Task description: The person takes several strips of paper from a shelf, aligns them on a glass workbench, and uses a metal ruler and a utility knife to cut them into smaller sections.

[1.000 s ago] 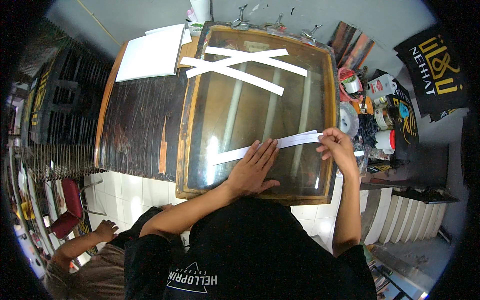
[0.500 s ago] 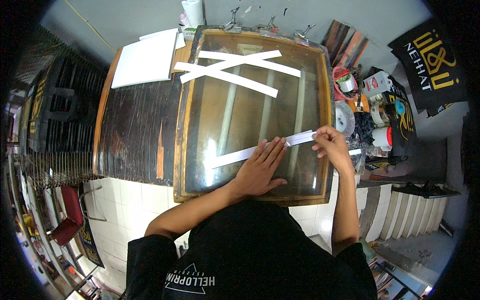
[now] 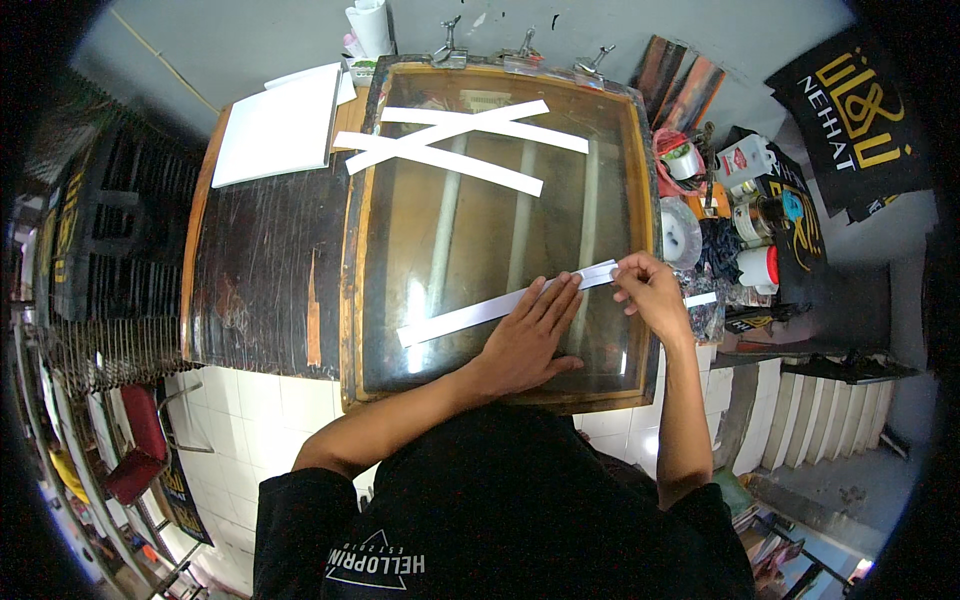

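A long white paper strip (image 3: 455, 322) lies slantwise across the near part of a wood-framed glass panel (image 3: 470, 240). My left hand (image 3: 530, 335) rests flat on it, fingers stretched toward its far right end and thumb apart. At that end the paper shows two layers slightly fanned out. My right hand (image 3: 650, 295) pinches the tip there between thumb and fingers, close to the frame's right edge. Three more white strips (image 3: 470, 165) lie crossed over one another on the upper part of the glass.
White sheets (image 3: 280, 125) are stacked on the scratched dark tabletop (image 3: 260, 260) to the left. Hinge clamps (image 3: 450, 45) line the panel's far edge. Tubs, a white jug (image 3: 745, 160) and a red-lidded jar (image 3: 757, 268) crowd the right side, near another strip (image 3: 700, 299).
The view has shifted a little. My left hand has slid slightly right along the strip, nearer to my right hand, which keeps its pinch at the end.
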{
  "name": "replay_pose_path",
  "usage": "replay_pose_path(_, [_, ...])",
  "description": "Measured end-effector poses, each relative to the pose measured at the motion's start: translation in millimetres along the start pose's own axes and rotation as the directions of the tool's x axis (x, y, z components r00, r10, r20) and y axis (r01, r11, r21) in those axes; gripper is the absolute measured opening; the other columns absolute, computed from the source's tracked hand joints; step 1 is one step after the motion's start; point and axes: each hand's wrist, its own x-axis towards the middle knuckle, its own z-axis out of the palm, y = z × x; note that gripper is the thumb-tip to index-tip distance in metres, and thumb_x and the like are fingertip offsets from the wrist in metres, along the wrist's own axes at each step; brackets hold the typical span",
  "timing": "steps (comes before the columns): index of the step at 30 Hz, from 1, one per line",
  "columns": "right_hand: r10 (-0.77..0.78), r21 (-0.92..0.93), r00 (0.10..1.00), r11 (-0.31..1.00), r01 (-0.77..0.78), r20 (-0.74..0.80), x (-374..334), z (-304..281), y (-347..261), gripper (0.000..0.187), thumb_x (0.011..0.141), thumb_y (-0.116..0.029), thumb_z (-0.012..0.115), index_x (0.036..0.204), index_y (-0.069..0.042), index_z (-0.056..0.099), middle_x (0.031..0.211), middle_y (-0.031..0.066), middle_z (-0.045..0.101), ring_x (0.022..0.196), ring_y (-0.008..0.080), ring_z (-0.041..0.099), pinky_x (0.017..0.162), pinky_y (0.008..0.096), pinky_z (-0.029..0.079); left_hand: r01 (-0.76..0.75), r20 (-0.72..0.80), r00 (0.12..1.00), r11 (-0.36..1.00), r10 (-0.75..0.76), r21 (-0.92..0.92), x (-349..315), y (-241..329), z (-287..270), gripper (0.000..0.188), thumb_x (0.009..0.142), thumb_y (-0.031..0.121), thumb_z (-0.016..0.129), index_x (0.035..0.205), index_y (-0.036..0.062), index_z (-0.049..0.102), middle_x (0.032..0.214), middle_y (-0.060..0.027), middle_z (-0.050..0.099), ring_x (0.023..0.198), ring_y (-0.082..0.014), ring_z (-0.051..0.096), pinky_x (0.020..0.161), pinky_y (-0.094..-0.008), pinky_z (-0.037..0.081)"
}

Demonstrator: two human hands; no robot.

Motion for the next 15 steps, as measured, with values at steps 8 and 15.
replay_pose_path(8, [-0.002,-0.022,1.0,1.0,0.002,-0.01,-1.5,0.9,0.3,0.02,0.096,-0.02,0.068,0.105,-0.002,0.067,0.083,0.0011,0.066,0.071,0.0095,0.066,0.054,0.0252,0.05,-0.029,-0.005,1.0,0.999,0.029,-0.019,9.5,1.8,4.9,0.095,0.099,0.067,0.038,0.154,-0.0102,0.028,0.164,-0.0252,0.024,0.156,-0.0354,0.015,0.128,-0.0486,0.008])
replay_pose_path(15, [-0.023,-0.063,0.999,0.998,0.021,-0.024,-0.1,1.5,4.2,0.02,0.097,-0.019,0.067,0.106,-0.002,0.067,0.082,0.0027,0.067,0.07,0.0105,0.066,0.054,0.0262,0.051,-0.067,-0.027,0.997,0.997,0.066,-0.031,23.4,4.6,13.8,0.095,0.099,0.067,0.04,0.153,-0.0099,0.029,0.164,-0.026,0.023,0.156,-0.0358,0.015,0.128,-0.0491,0.008])
